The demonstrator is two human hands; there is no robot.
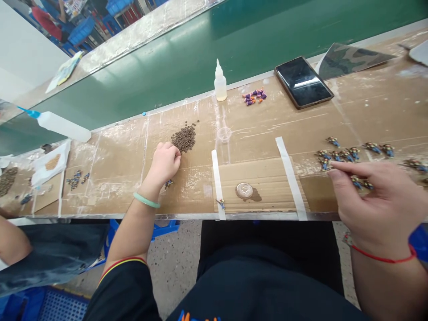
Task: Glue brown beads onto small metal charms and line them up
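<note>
My left hand (166, 161) is closed in a pinch at the lower edge of a pile of small brown discs (184, 137); whatever is between its fingertips is hidden. Under that wrist, a small blue-and-tan figurine (168, 183) is partly covered. At the right, my right hand (381, 198) pinches thumb and forefinger at a tiny painted figurine (324, 164). Several similar figurines (351, 154) lie around those fingertips, some partly behind the hand. Between my hands, a round glossy disc (244, 191) sits on a cardboard piece (264, 171), with one figurine (221, 203) by its left tape strip.
A dropper bottle (220, 84) stands at the back beside purple-and-orange pieces (254, 96) and a dark tablet (303, 82). A clear shallow cup (224, 134) sits mid-table. Leftward are a blue-tipped bottle (63, 125), more figurines (76, 179) and another person's arm (13, 243).
</note>
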